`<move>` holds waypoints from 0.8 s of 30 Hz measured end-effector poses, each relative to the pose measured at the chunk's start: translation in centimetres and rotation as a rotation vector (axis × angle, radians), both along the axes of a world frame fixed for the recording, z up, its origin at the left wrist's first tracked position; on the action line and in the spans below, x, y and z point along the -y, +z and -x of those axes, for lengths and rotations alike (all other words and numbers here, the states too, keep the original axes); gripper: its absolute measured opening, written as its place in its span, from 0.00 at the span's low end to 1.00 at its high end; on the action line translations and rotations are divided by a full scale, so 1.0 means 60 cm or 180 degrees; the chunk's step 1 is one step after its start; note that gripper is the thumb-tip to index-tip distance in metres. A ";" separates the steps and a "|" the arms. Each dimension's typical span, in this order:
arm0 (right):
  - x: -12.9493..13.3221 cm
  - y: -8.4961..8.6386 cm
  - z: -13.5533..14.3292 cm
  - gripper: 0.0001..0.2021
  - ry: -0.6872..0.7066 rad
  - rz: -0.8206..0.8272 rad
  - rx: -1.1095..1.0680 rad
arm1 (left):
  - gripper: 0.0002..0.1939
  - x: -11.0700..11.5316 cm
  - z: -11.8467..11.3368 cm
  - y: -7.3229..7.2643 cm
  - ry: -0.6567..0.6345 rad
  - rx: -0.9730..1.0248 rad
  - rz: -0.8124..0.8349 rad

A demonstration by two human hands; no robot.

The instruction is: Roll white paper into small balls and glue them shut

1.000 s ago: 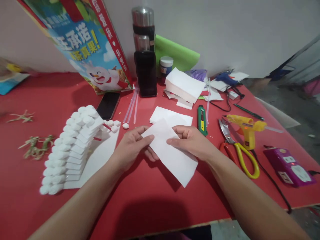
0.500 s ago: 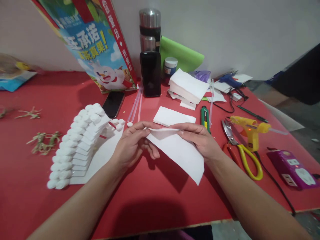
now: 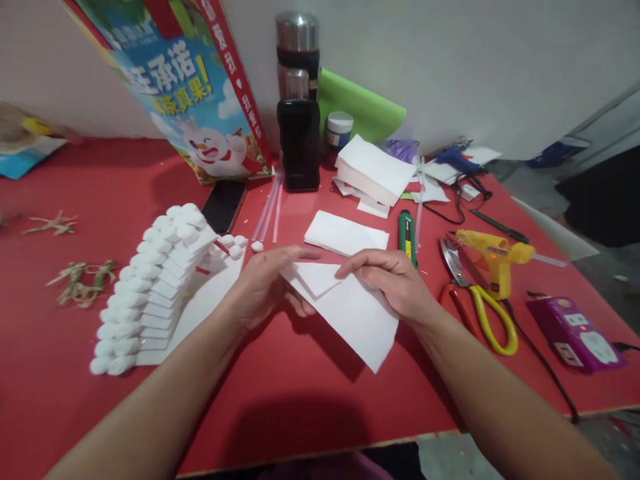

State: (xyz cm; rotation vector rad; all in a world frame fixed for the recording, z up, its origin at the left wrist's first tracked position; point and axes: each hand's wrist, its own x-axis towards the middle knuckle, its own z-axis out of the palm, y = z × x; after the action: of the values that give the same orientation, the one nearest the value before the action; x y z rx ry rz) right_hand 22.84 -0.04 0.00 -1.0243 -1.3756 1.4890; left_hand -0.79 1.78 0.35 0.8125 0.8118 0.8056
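A white sheet of paper [image 3: 357, 317] is held above the red table, its top edge folded over into a small pointed flap. My left hand [image 3: 267, 283] grips the sheet's left corner, thumb along the top and fingers curled beneath. My right hand [image 3: 387, 280] pinches the upper right part, its fingertips on the fold. Just behind the hands lies a flat stack of white paper [image 3: 345, 232]. Left of my left hand stands a curved row of folded white pieces with round white tips [image 3: 145, 293], on a white sheet.
On the red table [image 3: 295, 407], a green cutter [image 3: 407, 237], pliers [image 3: 480, 300], a yellow glue gun [image 3: 495, 257] and a purple power socket [image 3: 575, 333] lie at right. Behind are a phone [image 3: 223, 205], a black upright object [image 3: 299, 147], a thicker paper stack [image 3: 375, 170] and a printed bag [image 3: 200, 100].
The sheet's top edge has been folded down toward me, so a pointed flap now shows. My right fingertips have shifted left along the fold. The view has moved slightly.
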 end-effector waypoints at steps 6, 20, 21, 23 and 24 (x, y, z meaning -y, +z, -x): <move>-0.001 0.001 -0.004 0.11 0.0030 -0.0299 0.0461 | 0.15 -0.001 -0.001 -0.003 -0.0080 -0.0257 -0.0031; -0.011 0.008 -0.015 0.07 -0.0139 -0.0591 0.0835 | 0.15 -0.003 0.012 -0.011 -0.0178 -0.0474 -0.0325; -0.010 0.008 -0.014 0.09 -0.0060 -0.0522 0.0787 | 0.14 -0.002 0.011 -0.011 -0.0187 -0.0464 -0.0322; -0.009 0.007 -0.012 0.12 0.0072 -0.0535 0.0747 | 0.13 0.001 0.009 -0.011 -0.0218 -0.0442 -0.0306; -0.008 0.007 -0.010 0.09 0.0105 -0.0616 0.0762 | 0.13 0.002 0.008 -0.012 -0.0237 -0.0429 -0.0297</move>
State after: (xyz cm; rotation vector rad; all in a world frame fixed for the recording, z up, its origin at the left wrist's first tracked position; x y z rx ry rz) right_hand 23.45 0.44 0.43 -1.0857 -1.6769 1.2574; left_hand -1.30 1.67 -0.35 0.9828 0.8628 0.7327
